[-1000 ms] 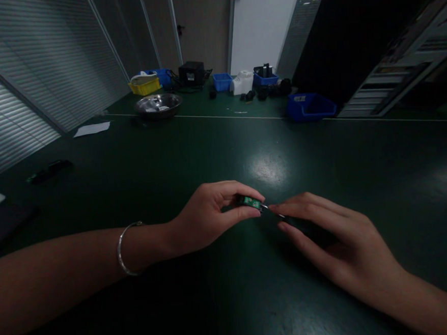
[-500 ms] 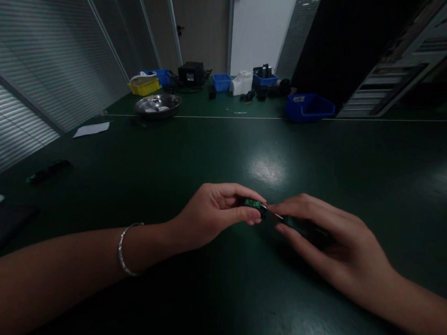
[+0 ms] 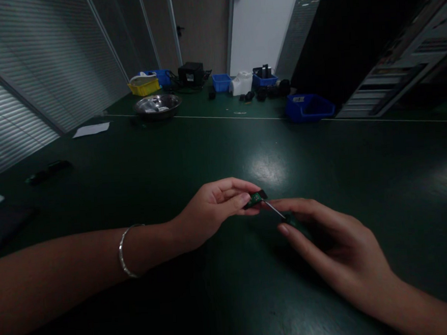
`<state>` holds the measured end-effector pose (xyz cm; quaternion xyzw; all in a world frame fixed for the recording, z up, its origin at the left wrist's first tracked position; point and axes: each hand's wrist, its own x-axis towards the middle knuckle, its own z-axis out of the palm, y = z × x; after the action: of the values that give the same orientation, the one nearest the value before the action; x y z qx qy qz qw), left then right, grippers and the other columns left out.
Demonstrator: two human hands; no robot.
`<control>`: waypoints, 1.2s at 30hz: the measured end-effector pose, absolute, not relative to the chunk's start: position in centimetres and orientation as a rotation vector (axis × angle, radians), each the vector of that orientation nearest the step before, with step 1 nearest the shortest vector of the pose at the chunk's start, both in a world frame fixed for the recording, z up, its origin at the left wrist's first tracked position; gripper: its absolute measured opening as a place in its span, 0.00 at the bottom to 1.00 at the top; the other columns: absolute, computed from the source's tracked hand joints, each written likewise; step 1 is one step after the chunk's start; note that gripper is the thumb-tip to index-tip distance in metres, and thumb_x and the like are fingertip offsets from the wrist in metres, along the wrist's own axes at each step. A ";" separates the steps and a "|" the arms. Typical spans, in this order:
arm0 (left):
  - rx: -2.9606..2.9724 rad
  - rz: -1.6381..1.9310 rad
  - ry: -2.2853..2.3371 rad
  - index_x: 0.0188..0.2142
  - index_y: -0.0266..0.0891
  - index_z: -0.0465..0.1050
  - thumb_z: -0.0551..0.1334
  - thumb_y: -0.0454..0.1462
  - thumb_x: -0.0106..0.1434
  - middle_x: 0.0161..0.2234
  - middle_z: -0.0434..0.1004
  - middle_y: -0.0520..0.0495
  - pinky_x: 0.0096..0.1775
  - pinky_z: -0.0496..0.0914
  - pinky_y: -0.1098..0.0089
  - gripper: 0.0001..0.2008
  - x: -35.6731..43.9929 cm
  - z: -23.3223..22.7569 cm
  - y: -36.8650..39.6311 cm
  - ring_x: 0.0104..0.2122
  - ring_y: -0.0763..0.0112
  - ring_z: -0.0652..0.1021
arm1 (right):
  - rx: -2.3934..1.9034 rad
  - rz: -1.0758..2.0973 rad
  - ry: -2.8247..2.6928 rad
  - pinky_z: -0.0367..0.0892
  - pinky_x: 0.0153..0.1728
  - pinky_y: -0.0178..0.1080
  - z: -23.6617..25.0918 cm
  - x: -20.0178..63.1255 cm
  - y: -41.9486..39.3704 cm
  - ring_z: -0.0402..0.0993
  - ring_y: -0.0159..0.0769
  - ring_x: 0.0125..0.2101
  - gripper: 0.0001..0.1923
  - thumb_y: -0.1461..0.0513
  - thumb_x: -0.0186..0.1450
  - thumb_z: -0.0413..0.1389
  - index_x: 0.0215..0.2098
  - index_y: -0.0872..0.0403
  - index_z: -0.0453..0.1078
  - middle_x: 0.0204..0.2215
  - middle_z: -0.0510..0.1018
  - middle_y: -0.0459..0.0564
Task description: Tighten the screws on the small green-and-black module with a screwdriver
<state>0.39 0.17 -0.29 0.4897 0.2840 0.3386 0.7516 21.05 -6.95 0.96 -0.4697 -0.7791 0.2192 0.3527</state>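
Board (image 3: 254, 200) in the head view: small, green with pale marks and a dark part at its right end, held up over the table (image 3: 192, 154) just in front of the person. The left hand (image 3: 209, 209) is closed on it in a pinch, thumb laid across the near side, fingers behind and beneath, leaving the right end out past the fingertips. The right hand (image 3: 343, 241) is curled round a tool (image 3: 274, 210), thumb and forefinger at the front of its dark handle; the thin metal shaft slants up to the exposed end of the board and seems to touch it, though blur and dimness hide the exact contact.

I would expect the board to be very light, stiff and rather brittle, with little surface to grip, so it could twist under a sideways push from the shaft. Best held by its long edges, with a finger backing it and light thumb pressure, clear of the tip. The tool looks rigid and light, best steered from the front of its handle.
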 end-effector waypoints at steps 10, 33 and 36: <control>1.140 0.651 0.579 0.48 0.36 0.70 0.67 0.28 0.57 0.38 0.78 0.46 0.43 0.73 0.67 0.19 0.1 -0.2 0.2 0.36 0.71 0.80 | -1.172 0.526 -2.014 0.76 0.37 0.38 1.4 21.0 -6.9 0.79 0.39 0.40 0.16 0.65 0.66 0.55 0.52 0.48 0.68 0.44 0.80 0.51; 1.464 0.790 0.680 0.40 0.34 0.78 0.70 0.32 0.55 0.38 0.81 0.45 0.45 0.74 0.70 0.11 -0.1 0.3 -0.1 0.40 0.68 0.80 | -1.079 0.611 -2.096 0.74 0.36 0.37 1.5 21.3 -6.4 0.75 0.36 0.38 0.16 0.69 0.66 0.54 0.49 0.49 0.71 0.39 0.76 0.50; 1.362 0.799 0.629 0.38 0.35 0.78 0.70 0.29 0.53 0.38 0.82 0.47 0.46 0.74 0.72 0.11 0.1 0.0 0.0 0.40 0.71 0.81 | -1.072 0.647 -2.063 0.73 0.35 0.37 1.2 21.4 -6.3 0.75 0.36 0.37 0.16 0.69 0.66 0.55 0.50 0.49 0.71 0.38 0.76 0.49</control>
<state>0.06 0.04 0.05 0.6018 0.2778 0.3533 0.6602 21.35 -6.33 1.22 -0.4151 -0.7989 0.2504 0.3561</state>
